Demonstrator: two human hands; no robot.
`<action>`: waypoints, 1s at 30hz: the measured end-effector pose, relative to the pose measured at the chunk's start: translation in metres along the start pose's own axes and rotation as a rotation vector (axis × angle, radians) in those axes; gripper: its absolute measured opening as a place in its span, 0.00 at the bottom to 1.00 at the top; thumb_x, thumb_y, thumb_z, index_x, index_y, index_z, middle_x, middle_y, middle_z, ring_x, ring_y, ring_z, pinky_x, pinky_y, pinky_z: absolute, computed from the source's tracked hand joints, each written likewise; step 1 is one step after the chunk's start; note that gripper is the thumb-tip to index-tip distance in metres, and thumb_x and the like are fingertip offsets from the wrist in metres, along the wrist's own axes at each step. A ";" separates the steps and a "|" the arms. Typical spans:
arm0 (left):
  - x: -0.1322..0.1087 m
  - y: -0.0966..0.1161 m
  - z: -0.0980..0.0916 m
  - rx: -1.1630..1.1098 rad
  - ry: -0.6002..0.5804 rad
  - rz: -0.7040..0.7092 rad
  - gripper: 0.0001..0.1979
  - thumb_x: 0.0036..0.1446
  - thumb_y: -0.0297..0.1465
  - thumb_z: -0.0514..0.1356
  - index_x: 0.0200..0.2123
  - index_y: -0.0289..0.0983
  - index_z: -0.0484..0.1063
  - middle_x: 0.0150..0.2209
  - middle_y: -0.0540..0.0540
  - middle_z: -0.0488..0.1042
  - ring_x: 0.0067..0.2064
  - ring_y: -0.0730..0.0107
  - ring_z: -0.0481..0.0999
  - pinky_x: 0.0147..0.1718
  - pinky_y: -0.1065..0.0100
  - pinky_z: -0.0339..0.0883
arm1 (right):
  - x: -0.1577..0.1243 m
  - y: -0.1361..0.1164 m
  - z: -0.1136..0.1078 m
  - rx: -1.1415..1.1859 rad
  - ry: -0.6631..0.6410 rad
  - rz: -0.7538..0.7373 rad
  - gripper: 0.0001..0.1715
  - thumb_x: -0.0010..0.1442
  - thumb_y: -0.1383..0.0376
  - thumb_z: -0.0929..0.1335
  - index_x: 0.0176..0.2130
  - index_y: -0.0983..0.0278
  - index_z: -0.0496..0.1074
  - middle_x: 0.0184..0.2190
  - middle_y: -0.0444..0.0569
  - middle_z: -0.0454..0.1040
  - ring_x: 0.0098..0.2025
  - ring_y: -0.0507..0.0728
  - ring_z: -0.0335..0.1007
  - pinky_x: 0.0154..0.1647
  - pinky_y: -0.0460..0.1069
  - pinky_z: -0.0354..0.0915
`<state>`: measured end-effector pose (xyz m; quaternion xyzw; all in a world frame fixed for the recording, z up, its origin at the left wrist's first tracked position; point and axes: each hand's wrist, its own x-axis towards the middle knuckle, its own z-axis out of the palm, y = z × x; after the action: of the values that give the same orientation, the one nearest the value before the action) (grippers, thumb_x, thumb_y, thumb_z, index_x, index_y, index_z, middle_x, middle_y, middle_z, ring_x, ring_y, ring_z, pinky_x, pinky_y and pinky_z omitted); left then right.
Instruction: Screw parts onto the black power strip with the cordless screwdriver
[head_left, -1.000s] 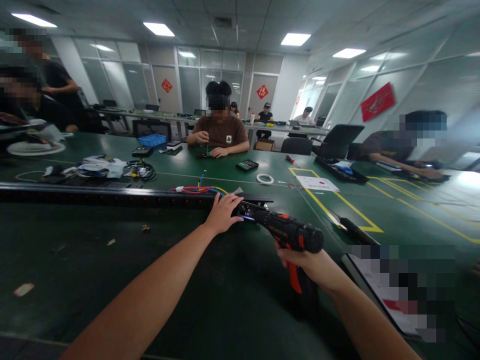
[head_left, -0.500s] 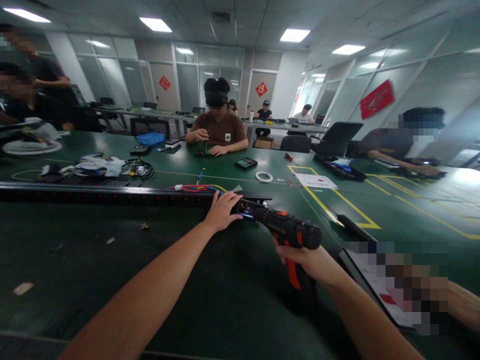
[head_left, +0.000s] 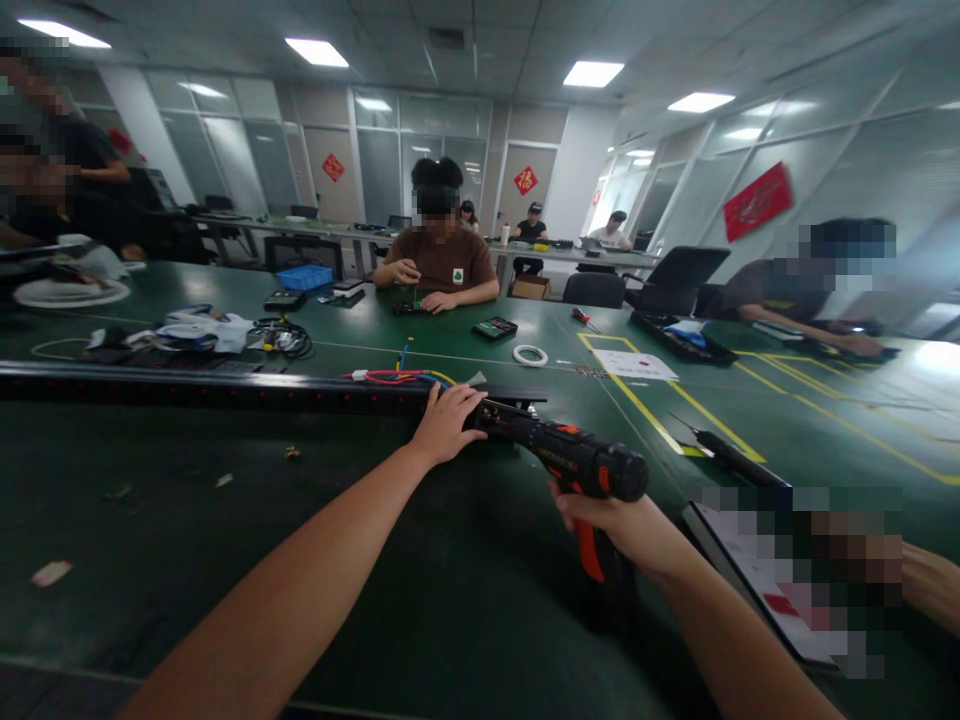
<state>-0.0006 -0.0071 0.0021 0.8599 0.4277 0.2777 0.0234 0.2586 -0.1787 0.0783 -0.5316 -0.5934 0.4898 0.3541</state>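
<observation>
A long black power strip (head_left: 337, 395) with evenly spaced red marks lies across the table. My left hand (head_left: 448, 422) grips its right end, fingers over the top and thumb stretched along the near side. Red, yellow and blue wires (head_left: 401, 376) come out just beyond the fingers. My right hand (head_left: 611, 525) is wrapped round the handle of a black and orange cordless drill (head_left: 574, 450). The drill lies nearly level, its nose pointing left into the strip's end, beside my left thumb. The drill's tip and whatever it touches are too dark to make out.
At right, another person's hand (head_left: 862, 550), blurred out, is by a dark pointed tool (head_left: 739, 460) and a white-topped board (head_left: 765, 580). Beyond the strip lie a white ring (head_left: 530, 355), a screwdriver (head_left: 583, 320), and cables (head_left: 281, 338). A person (head_left: 435, 250) sits opposite.
The bluish glow at the strip's end by the drill's nose has gone. Both my hands keep their grip in nearly the same place. The view has shifted slightly.
</observation>
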 end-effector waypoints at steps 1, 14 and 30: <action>0.000 0.000 0.000 -0.001 -0.001 -0.001 0.34 0.67 0.40 0.69 0.72 0.45 0.66 0.69 0.39 0.70 0.75 0.47 0.62 0.76 0.36 0.38 | 0.000 0.000 0.000 0.007 0.001 0.003 0.14 0.51 0.58 0.77 0.35 0.63 0.78 0.27 0.45 0.76 0.30 0.57 0.70 0.35 0.52 0.65; 0.001 0.002 -0.002 -0.003 -0.013 -0.008 0.33 0.67 0.41 0.68 0.72 0.44 0.66 0.70 0.39 0.70 0.75 0.47 0.61 0.76 0.35 0.38 | -0.001 0.000 0.000 0.039 -0.001 -0.024 0.15 0.52 0.57 0.78 0.37 0.63 0.80 0.30 0.47 0.77 0.31 0.58 0.72 0.36 0.53 0.67; -0.001 0.001 -0.002 -0.028 -0.010 -0.007 0.34 0.67 0.41 0.69 0.72 0.45 0.66 0.69 0.40 0.71 0.75 0.47 0.61 0.76 0.35 0.37 | -0.002 -0.004 0.002 -0.024 0.007 -0.016 0.14 0.52 0.57 0.77 0.36 0.63 0.77 0.26 0.45 0.75 0.30 0.58 0.70 0.36 0.53 0.66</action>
<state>-0.0015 -0.0084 0.0041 0.8593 0.4269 0.2792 0.0386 0.2557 -0.1811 0.0816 -0.5327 -0.6022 0.4780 0.3538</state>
